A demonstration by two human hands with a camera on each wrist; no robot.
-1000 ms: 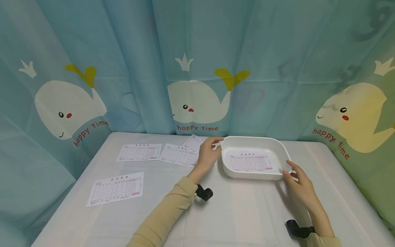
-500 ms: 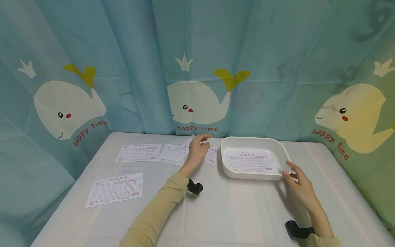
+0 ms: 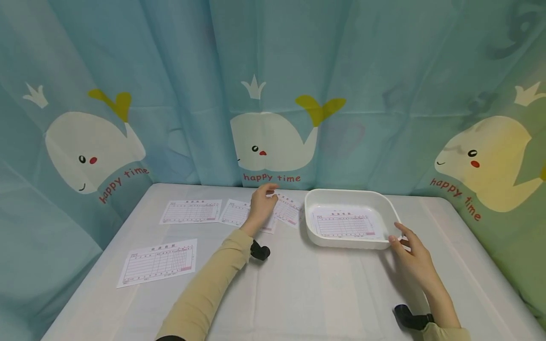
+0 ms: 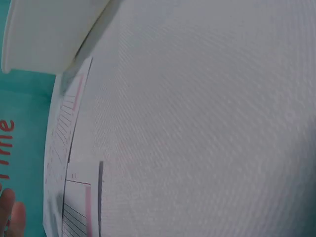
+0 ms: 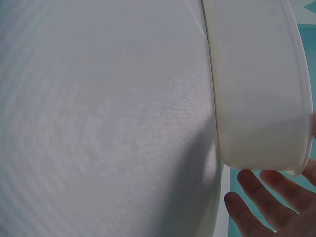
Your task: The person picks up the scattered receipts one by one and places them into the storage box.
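Observation:
A white rectangular plastic basin (image 3: 350, 243) stands on the right part of the table, with a printed receipt slip (image 3: 345, 225) lying flat in it. My right hand (image 3: 414, 258) holds the basin's near right corner, thumb and index finger at the rim; the other fingers (image 5: 259, 197) spread beside its end wall in the right wrist view. Over the overlapping slips left of the basin hovers my left hand (image 3: 260, 206), fingers loosely bent and nothing visibly held. It partly covers one slip (image 3: 233, 213); another slip (image 3: 289, 211) shows between it and the basin.
Two more receipt slips lie farther left, one at the back (image 3: 192, 211) and one nearer the front (image 3: 158, 263). A white cloth covers the table (image 3: 298, 293). Behind and at both sides hangs a blue-green curtain (image 3: 192, 94) with whale prints.
My left hand has left the basin's left rim and moved left over the loose slips, uncovering the slip beside the basin. My right hand has stayed at the basin's corner.

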